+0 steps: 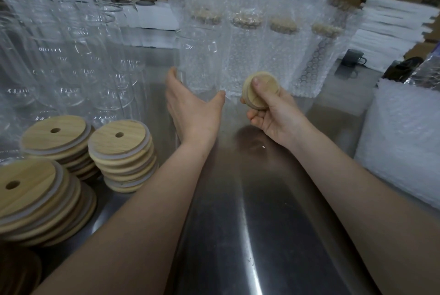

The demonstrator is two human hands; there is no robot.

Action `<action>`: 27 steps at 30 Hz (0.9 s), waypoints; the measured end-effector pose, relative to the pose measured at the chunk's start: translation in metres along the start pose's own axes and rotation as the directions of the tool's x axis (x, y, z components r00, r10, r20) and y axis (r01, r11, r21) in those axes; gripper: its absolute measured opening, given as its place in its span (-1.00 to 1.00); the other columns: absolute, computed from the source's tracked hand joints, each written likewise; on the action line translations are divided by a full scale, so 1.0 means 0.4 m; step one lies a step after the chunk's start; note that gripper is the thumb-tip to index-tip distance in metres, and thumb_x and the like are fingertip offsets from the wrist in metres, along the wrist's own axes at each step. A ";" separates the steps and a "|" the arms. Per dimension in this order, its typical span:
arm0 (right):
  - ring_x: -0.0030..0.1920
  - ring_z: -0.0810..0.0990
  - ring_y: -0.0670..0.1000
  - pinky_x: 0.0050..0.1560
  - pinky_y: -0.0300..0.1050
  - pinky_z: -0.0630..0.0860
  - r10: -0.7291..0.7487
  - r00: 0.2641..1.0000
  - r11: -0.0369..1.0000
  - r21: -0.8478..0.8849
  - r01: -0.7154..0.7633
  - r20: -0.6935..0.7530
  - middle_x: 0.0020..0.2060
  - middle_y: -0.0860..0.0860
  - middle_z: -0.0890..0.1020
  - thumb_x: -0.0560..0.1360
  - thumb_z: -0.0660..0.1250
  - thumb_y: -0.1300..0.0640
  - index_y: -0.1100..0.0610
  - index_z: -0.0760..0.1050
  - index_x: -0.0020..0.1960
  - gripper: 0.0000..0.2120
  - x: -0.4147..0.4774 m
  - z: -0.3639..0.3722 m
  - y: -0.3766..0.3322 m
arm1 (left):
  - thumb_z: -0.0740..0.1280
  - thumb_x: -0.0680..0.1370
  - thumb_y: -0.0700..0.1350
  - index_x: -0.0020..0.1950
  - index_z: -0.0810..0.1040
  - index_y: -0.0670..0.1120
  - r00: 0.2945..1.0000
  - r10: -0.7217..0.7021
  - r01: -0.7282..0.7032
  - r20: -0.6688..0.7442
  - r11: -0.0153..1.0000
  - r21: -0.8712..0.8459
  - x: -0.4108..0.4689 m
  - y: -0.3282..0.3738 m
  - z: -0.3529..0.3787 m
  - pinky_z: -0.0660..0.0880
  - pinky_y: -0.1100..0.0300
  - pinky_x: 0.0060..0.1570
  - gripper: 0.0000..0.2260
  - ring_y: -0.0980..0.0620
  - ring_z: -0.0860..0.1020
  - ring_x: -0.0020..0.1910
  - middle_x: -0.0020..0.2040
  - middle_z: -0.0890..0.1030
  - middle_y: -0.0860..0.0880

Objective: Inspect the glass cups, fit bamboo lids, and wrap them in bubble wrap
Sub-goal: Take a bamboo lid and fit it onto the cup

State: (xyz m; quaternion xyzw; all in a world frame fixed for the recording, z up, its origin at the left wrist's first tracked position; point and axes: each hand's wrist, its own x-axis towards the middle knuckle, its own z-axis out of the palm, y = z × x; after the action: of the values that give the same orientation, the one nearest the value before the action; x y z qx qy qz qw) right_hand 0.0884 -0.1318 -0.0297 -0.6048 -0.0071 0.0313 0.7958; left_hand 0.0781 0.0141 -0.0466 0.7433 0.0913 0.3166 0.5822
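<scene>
A person's left hand (193,106) spreads open at the foot of an unlidded glass cup (198,56) standing toward the far edge of the steel worktop (238,211). The right hand (273,113) grips a bamboo lid (260,90) just beside it. Bubble-wrapped cups (245,52) line the far edge, and lid stacks (121,149) fill the near left corner.

A bare steel lane runs down the middle of the worktop (238,235). Stacks of bamboo lids (121,152) and crowded glass cups (71,56) block the left. A bubble wrap pile (400,140) walls the right, and a row of wrapped cups (262,56) closes the far end.
</scene>
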 end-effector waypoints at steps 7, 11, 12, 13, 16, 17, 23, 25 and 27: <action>-0.57 0.46 -0.08 -0.59 -0.31 0.35 -0.041 0.999 0.998 -0.053 0.040 -0.010 -0.38 0.02 0.63 0.50 0.43 0.17 0.07 0.42 0.18 -0.69 -0.003 0.004 0.003 | 0.56 0.38 -0.06 0.50 0.17 -0.14 1.000 0.016 -0.016 -0.025 1.000 0.013 -0.003 0.003 -0.001 0.23 0.03 0.43 -0.17 -0.09 0.30 0.42 0.45 0.32 -0.11; -0.56 0.52 -0.03 -0.60 -0.27 0.42 -0.056 0.998 0.998 -0.040 0.056 0.008 -0.40 0.04 0.61 0.55 0.39 0.14 0.06 0.39 0.12 -0.78 -0.003 0.008 0.005 | 0.56 0.38 -0.05 0.51 0.17 -0.14 1.000 0.021 -0.020 -0.021 1.000 0.016 -0.002 0.002 -0.002 0.23 0.02 0.44 -0.17 -0.09 0.30 0.43 0.45 0.31 -0.11; -0.55 0.53 -0.02 -0.60 -0.25 0.43 -0.060 0.998 0.997 -0.042 0.060 0.008 -0.40 0.04 0.60 0.56 0.38 0.13 0.06 0.38 0.12 -0.79 -0.003 0.009 0.006 | 0.56 0.38 -0.05 0.51 0.16 -0.14 1.000 0.019 -0.019 -0.020 1.000 0.016 -0.001 0.002 -0.002 0.23 0.02 0.44 -0.17 -0.09 0.30 0.43 0.46 0.31 -0.11; -0.55 0.53 -0.01 -0.60 -0.24 0.44 -0.064 0.998 0.997 -0.047 0.065 0.005 -0.40 0.05 0.60 0.56 0.37 0.11 0.06 0.38 0.12 -0.80 -0.003 0.011 0.007 | 0.56 0.38 -0.05 0.52 0.16 -0.14 1.000 0.017 -0.017 -0.019 1.000 0.017 -0.001 0.001 -0.002 0.23 0.01 0.44 -0.16 -0.09 0.30 0.43 0.46 0.31 -0.11; -0.55 0.54 0.02 -0.61 -0.22 0.45 -0.079 0.997 0.995 -0.062 0.079 -0.008 -0.39 0.08 0.58 0.59 0.33 0.06 0.08 0.41 0.10 -0.84 -0.002 0.015 0.012 | 0.55 0.39 -0.04 0.53 0.15 -0.14 1.000 0.012 -0.012 -0.013 1.000 0.019 -0.002 -0.001 -0.001 0.22 0.00 0.45 -0.16 -0.09 0.28 0.44 0.47 0.30 -0.11; -0.54 0.55 0.02 -0.61 -0.21 0.46 -0.082 0.997 0.995 -0.063 0.081 -0.010 -0.38 0.09 0.58 0.60 0.31 0.05 0.08 0.41 0.10 -0.85 -0.002 0.015 0.013 | 0.55 0.39 -0.04 0.52 0.15 -0.14 1.000 0.013 -0.013 -0.012 1.000 0.020 -0.001 -0.002 -0.001 0.22 0.00 0.45 -0.16 -0.09 0.28 0.45 0.47 0.30 -0.11; -0.53 0.57 0.09 -0.59 -0.20 0.46 -0.067 0.998 0.998 -0.009 0.067 -0.011 -0.26 0.21 0.65 0.70 0.10 0.06 0.16 0.34 0.18 -0.82 0.004 0.015 0.012 | 0.55 0.39 -0.06 0.52 0.15 -0.14 1.000 0.010 -0.010 -0.014 1.000 0.021 0.000 -0.003 0.000 0.21 0.04 0.44 -0.16 -0.11 0.28 0.44 0.46 0.30 -0.13; -0.52 0.57 0.10 -0.57 -0.19 0.48 -0.042 0.999 0.999 0.032 0.043 -0.019 -0.21 0.24 0.66 0.71 0.03 0.08 0.23 0.31 0.28 -0.73 0.008 0.013 0.011 | 0.55 0.39 -0.05 0.52 0.15 -0.13 1.000 0.010 -0.010 -0.011 1.000 0.014 -0.001 -0.003 0.000 0.22 0.03 0.44 -0.17 -0.10 0.29 0.43 0.45 0.30 -0.12; -0.50 0.58 0.12 -0.54 -0.17 0.52 -0.018 0.999 0.995 0.101 0.021 -0.026 -0.19 0.26 0.65 0.71 0.00 0.11 0.27 0.26 0.38 -0.67 0.013 0.012 0.012 | 0.55 0.39 -0.05 0.52 0.15 -0.13 1.000 0.009 -0.008 -0.009 1.000 0.014 -0.001 -0.003 0.000 0.22 0.03 0.44 -0.17 -0.10 0.29 0.43 0.45 0.30 -0.12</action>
State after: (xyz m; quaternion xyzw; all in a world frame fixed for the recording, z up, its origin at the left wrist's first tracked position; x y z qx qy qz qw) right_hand 0.0930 -0.1258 -0.0331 -0.5641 -0.0014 0.0162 0.8256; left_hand 0.0781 0.0143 -0.0479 0.7463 0.0930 0.3219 0.5751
